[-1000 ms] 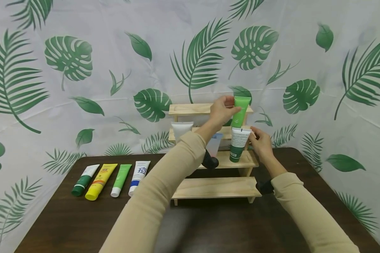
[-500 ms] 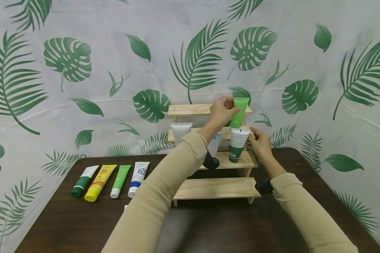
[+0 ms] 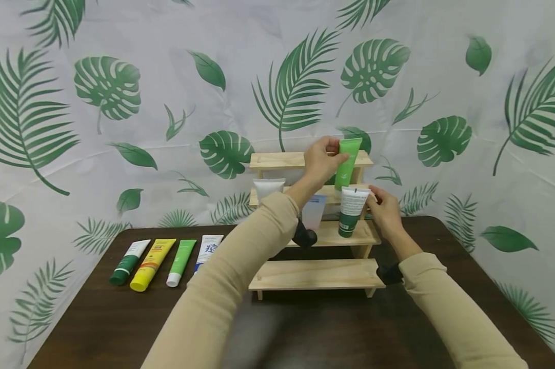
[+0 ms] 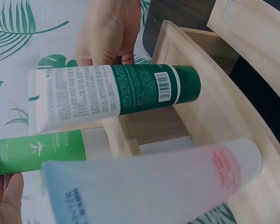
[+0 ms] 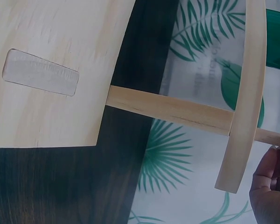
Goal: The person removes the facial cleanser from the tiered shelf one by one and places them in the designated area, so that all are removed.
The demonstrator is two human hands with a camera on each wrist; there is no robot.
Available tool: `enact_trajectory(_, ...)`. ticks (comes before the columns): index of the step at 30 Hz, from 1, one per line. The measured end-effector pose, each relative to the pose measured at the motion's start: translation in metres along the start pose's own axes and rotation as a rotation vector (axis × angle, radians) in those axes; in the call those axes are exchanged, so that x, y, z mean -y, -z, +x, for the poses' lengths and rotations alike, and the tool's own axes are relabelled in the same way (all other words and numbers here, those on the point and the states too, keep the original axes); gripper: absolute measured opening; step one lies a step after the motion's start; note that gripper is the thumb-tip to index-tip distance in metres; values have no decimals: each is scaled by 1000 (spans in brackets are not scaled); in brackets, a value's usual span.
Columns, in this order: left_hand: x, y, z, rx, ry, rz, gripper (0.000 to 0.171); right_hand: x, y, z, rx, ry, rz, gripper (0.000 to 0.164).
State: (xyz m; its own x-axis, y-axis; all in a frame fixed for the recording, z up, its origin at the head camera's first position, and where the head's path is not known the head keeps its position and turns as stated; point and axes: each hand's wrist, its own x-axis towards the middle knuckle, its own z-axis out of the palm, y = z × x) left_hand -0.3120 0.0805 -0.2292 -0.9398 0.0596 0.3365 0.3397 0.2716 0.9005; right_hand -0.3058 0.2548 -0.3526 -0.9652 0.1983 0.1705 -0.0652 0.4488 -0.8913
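In the head view my left hand pinches a bright green tube near its flat top end. The tube leans slightly, lower end down over the third tier of the wooden stepped shelf. Its white cap shows in the left wrist view. My right hand is at the shelf's right side, fingertips right by a white and dark green tube that stands cap down on the second tier. Those fingertips are partly hidden, so I cannot tell whether they grip anything. A translucent blue-pink tube stands on the same tier.
A white tube stands on the third tier's left, partly behind my left arm. On the dark table's left lie a green-white tube, a yellow tube, a light green tube and a blue-white tube. A leaf-print cloth hangs behind.
The bright green tube has tilted a little, its lower end shifting left and slightly down in my left hand. My right hand stays beside the shelf. The head view has shifted slightly.
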Motion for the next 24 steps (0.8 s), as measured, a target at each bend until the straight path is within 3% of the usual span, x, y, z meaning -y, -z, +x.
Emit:
enact_trajectory(7,-14,20,-2,-10,-56,-6,25,1,0,-1,-2,21,-1,47)
enact_trajectory(14,-24,49,-2,-17,-52,-9,29,2,0,-1,-3,3,-8,47)
enact_trajectory(24,-24,96,-2,-130,-41,-109,25,1,-2,0,-5,11,-17,47)
